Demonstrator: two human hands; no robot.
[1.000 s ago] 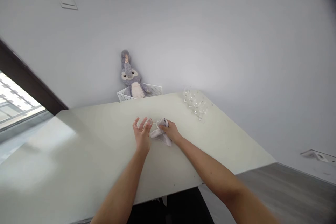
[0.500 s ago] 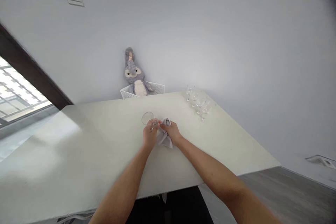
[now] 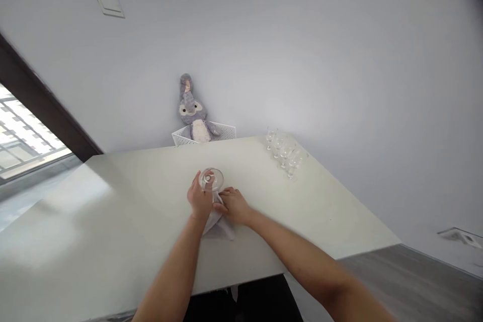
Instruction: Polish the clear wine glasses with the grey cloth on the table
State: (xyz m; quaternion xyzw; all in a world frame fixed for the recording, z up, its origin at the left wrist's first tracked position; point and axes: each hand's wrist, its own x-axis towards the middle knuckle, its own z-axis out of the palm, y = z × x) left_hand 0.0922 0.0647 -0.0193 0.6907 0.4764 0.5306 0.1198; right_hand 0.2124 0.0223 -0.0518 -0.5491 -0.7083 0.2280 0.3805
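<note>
The person's left hand (image 3: 199,198) is closed around a small clear stemmed glass (image 3: 212,180), fingers wrapped about its lower part so that the round, transparent end faces up and toward the camera; which end that is cannot be told through the glare. The right hand (image 3: 233,205) sits just beside it, fingers curled and pinching a pale grey cloth (image 3: 219,224) against the glass, with the rest of the cloth hanging loose below both hands onto the cream tabletop (image 3: 132,201). Glass and cloth are held just above the middle of the table, near its front edge.

The glass looks thin-walled and light, so it probably needs little force and would crack under a hard squeeze or a knock on the table. Bare glass is likely slippery; a hold on the stem or base, or through the cloth, seems safest, and the rim is the weakest place to press. The cloth is soft and limp and folds wherever it is gripped.

Well apart, at the far right corner, stands a cluster of similar stemmed glasses (image 3: 286,151). A grey plush rabbit (image 3: 191,110) sits in a white mesh basket (image 3: 225,132) against the wall.
</note>
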